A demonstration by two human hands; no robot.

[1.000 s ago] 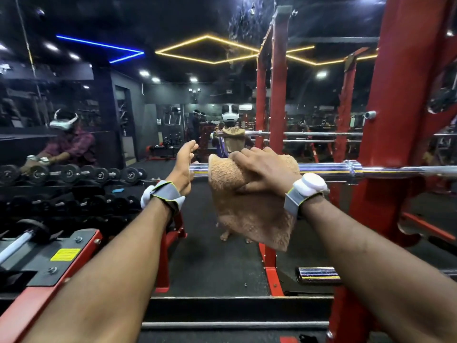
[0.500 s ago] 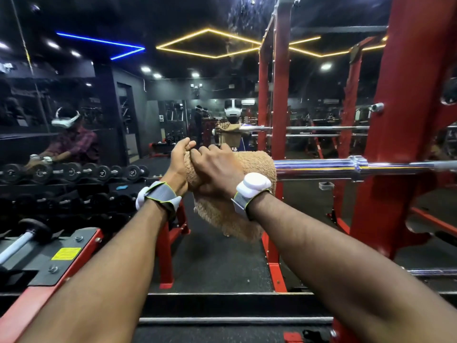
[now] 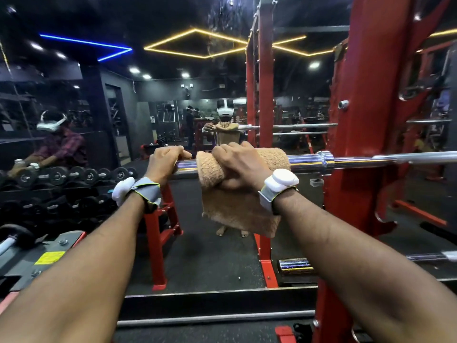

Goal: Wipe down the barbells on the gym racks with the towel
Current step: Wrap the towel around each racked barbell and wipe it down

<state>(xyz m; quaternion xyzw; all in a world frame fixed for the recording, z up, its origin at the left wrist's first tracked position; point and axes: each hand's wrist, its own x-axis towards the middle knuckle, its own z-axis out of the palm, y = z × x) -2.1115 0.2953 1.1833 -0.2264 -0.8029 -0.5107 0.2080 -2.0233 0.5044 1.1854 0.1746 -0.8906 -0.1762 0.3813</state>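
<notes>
The barbell (image 3: 306,160) lies level on the red rack (image 3: 356,169). One stretch of it is hidden under the tan towel (image 3: 237,209), its left end is covered by the left hand (image 3: 164,162), and its right part blurs out toward the frame edge. The right hand (image 3: 237,164) grips the towel round the bar, fingers curled tight, tips out of sight on the far side. The left hand's fingers curl round bare bar just left of the towel.

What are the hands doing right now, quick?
Left hand: closed, holding the bare barbell.
Right hand: closed, gripping the towel wrapped over the barbell.
</notes>
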